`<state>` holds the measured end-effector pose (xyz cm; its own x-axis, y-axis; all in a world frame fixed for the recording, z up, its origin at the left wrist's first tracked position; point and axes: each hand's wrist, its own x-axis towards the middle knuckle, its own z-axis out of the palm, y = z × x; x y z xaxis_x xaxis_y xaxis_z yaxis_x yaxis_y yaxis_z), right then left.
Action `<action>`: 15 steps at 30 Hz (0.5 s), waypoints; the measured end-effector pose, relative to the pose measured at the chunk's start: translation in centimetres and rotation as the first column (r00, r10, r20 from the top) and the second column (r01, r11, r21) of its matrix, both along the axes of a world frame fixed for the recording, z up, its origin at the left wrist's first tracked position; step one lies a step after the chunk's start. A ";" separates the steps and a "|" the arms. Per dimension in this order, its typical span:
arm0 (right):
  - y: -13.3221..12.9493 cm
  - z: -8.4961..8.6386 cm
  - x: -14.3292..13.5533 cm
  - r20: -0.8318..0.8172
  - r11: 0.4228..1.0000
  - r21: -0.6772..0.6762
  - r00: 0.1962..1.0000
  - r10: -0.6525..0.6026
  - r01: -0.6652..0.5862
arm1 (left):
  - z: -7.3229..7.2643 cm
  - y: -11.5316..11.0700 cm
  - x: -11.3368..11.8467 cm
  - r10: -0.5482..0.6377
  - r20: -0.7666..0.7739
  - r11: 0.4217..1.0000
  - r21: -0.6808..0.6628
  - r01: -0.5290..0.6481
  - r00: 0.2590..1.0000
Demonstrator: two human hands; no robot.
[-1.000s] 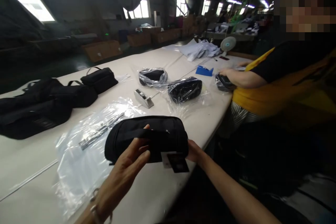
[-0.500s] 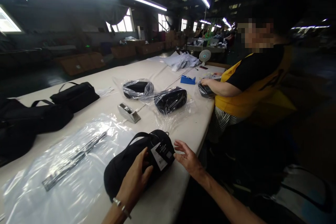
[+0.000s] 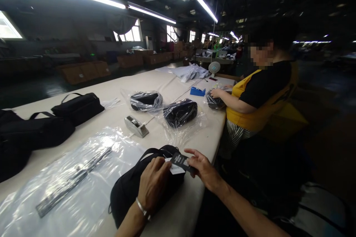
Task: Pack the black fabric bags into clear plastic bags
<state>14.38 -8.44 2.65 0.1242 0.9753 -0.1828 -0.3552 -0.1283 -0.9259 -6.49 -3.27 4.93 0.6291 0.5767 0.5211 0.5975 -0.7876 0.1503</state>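
Observation:
A black bag (image 3: 126, 189) with a carry handle lies on the table in front of me. My left hand (image 3: 154, 181) rests over the bag, its fingertips pinching the edge of a white tag (image 3: 177, 169). Beside it, my right hand (image 3: 204, 170) grips the lower right end of a black hang tag (image 3: 180, 161) with pale print, between thumb and fingers. Both tags are lifted off the bag's end. To the left lies a stack of clear plastic bags (image 3: 91, 196) with a dark printed strip.
On the pale table (image 3: 116, 81) stand a grey tape dispenser (image 3: 137, 126) and a blue one (image 3: 197, 91). Two plastic-wrapped black bags (image 3: 180, 113) lie ahead. Several black bags (image 3: 79, 108) sit at left. A co-worker (image 3: 250, 100) at right handles another wrapped bag (image 3: 215, 98).
Both hands have closed in on the tags, which were lying against the bag and are now raised. My view has tilted up slightly.

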 end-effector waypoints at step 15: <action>9.9 4.7 3.3 0.404 0.983 0.178 0.914 -0.035 -0.041 | 1.2 2.9 -0.6 -0.157 0.279 0.957 -0.195 0.216 0.947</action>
<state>17.71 1.43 7.33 0.1476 0.9872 0.0600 0.0537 0.0526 -0.9972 -7.11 -0.38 6.10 0.5973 0.5807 0.5533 0.3607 -0.8106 0.4614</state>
